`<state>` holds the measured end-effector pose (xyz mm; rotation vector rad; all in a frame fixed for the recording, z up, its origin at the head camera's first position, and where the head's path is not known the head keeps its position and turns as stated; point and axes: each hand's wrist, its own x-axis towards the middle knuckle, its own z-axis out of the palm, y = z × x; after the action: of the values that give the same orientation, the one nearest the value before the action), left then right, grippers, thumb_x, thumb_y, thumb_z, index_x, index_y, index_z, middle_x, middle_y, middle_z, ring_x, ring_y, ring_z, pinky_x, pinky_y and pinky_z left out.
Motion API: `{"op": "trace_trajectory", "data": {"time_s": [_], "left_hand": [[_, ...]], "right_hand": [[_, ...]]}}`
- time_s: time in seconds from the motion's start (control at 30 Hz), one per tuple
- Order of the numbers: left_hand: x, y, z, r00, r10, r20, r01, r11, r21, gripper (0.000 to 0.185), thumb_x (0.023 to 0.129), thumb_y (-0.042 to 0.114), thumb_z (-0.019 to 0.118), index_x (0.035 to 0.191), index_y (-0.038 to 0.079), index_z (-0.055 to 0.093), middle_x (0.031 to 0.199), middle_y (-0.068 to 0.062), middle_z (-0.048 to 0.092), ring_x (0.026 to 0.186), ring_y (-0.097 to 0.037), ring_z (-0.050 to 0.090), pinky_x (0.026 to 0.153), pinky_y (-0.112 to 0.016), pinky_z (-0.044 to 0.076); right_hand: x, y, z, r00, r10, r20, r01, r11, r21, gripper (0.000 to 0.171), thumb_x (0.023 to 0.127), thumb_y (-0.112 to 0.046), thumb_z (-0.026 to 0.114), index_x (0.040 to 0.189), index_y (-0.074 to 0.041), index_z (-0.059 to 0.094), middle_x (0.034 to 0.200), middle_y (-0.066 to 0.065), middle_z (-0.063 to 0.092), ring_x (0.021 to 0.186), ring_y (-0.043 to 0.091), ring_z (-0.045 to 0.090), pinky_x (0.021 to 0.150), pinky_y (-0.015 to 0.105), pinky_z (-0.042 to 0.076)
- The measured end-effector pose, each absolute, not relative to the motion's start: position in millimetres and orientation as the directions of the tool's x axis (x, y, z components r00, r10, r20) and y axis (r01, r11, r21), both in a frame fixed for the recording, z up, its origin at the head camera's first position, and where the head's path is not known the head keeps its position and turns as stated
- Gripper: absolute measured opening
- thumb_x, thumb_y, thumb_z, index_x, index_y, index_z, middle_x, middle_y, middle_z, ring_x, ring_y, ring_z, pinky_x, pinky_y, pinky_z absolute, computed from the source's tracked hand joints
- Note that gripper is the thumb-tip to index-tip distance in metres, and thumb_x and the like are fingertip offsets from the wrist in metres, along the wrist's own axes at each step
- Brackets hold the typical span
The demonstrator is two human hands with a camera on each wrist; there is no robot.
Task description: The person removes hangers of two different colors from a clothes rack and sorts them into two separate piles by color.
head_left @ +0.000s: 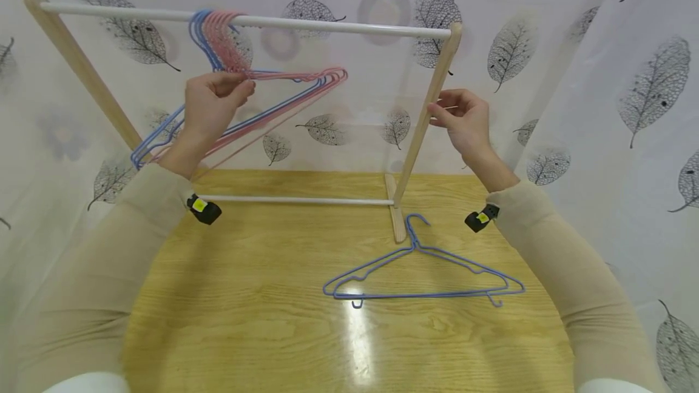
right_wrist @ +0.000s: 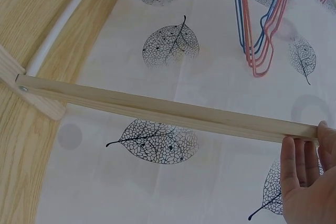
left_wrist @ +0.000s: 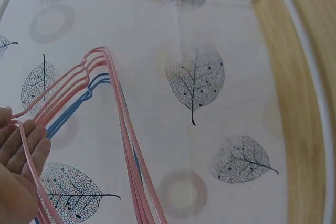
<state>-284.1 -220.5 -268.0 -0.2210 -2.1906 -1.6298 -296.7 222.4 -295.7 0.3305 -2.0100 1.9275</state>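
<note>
Pink hangers [head_left: 225, 41] and blue hangers [head_left: 199, 35] hang bunched together on the rack's white top rail [head_left: 327, 27], left of its middle. Just below their hooks my left hand [head_left: 212, 102] pinches the front pink hanger at its neck. In the left wrist view, the thumb and fingers [left_wrist: 23, 153] of that hand are around the pink wire. My right hand [head_left: 464, 120] grips the rack's right wooden post [head_left: 426, 117] between thumb and fingers, as the right wrist view also shows. A single blue hanger [head_left: 428, 295] lies flat on the table in front of the rack.
The rack stands on a wood-grain table [head_left: 262, 332] with a rounded edge. A white lower rail [head_left: 306, 200] joins the posts near the tabletop, and a wooden foot [head_left: 397, 223] supports the right post. Behind hangs a white curtain [head_left: 349, 138] printed with leaves.
</note>
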Motion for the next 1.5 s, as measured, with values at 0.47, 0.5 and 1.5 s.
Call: {"op": "trace_trajectory", "data": {"time_s": [0.47,0.5,1.5], "left_hand": [[-288.2,-211.4,-245.9,-0.911,-0.273,0.307,0.312,0.028,0.95,0.019,0.093,0.013,0.081,0.107,-0.001,0.081,0.082,0.009,0.08,0.081,-0.004,0.078,0.083,-0.016,0.065],[-286.9,-212.1,-244.4,-0.91,-0.277,0.309,0.322,0.0,0.947,0.018,0.092,0.011,0.081,0.105,-0.001,0.081,0.082,0.007,0.08,0.081,-0.005,0.078,0.082,-0.016,0.065],[-214.9,-233.7,-306.3,-0.964,0.019,0.264,0.264,0.14,0.954,0.013,0.101,0.012,0.071,0.106,0.006,0.082,0.089,0.013,0.082,0.085,-0.001,0.079,0.082,-0.016,0.065]], "right_hand": [[-298.6,219.7,-294.7,-0.919,0.062,0.39,-0.386,0.069,-0.92,0.015,0.094,-0.003,0.078,0.108,-0.008,0.074,0.09,-0.005,0.071,0.081,0.005,0.074,0.074,0.018,0.066],[-298.7,219.6,-295.0,-0.919,0.061,0.389,-0.385,0.064,-0.921,0.015,0.094,-0.003,0.078,0.108,-0.008,0.074,0.09,-0.005,0.072,0.081,0.005,0.074,0.074,0.018,0.066],[-298.4,223.8,-297.5,-0.921,0.07,0.384,-0.382,0.042,-0.923,0.014,0.094,-0.002,0.078,0.106,-0.008,0.074,0.089,-0.005,0.073,0.08,0.005,0.074,0.073,0.019,0.067]]}}
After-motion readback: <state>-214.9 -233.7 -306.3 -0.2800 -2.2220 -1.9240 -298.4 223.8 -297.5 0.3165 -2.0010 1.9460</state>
